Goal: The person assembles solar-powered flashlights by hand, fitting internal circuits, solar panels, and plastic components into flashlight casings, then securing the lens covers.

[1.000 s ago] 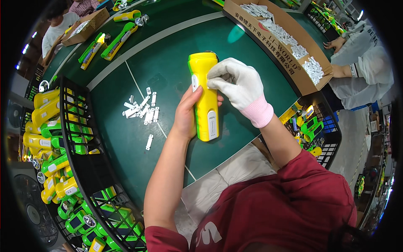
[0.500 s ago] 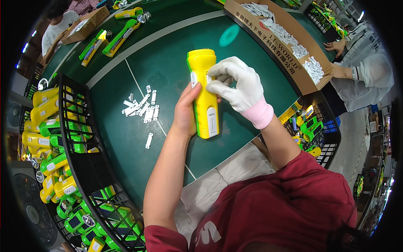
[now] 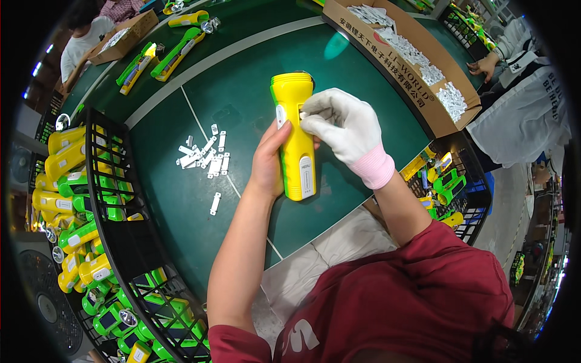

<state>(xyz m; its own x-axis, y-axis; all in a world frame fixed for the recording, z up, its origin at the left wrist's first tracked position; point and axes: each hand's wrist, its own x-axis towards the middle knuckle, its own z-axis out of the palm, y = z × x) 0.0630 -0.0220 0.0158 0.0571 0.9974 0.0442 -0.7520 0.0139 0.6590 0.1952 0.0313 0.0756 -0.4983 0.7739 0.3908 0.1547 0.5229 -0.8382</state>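
A yellow flashlight (image 3: 293,136) with a green strip along its left edge stands nearly upright in the picture, head end away from me. My bare left hand (image 3: 270,154) is wrapped around its body from the left, thumb lying across the front. My right hand (image 3: 345,124) wears a white glove with a pink cuff. Its thumb and forefinger pinch a small white plastic piece (image 3: 304,115) at a slot in the flashlight's upper right side; the fingers mostly hide that piece. On the green table to the left lie several loose white plastic pieces (image 3: 209,155).
A black crate (image 3: 124,242) full of yellow and green flashlights stands at left. A cardboard box (image 3: 393,66) of white pieces is at far right, and another black crate (image 3: 478,209) sits below it. Opened flashlights (image 3: 175,53) lie far left. Other people are at both sides.
My right fingertips have shifted slightly on the white piece at the slot. The flashlight stays almost in place. At right, the other person's arm has drawn back from the cardboard box.
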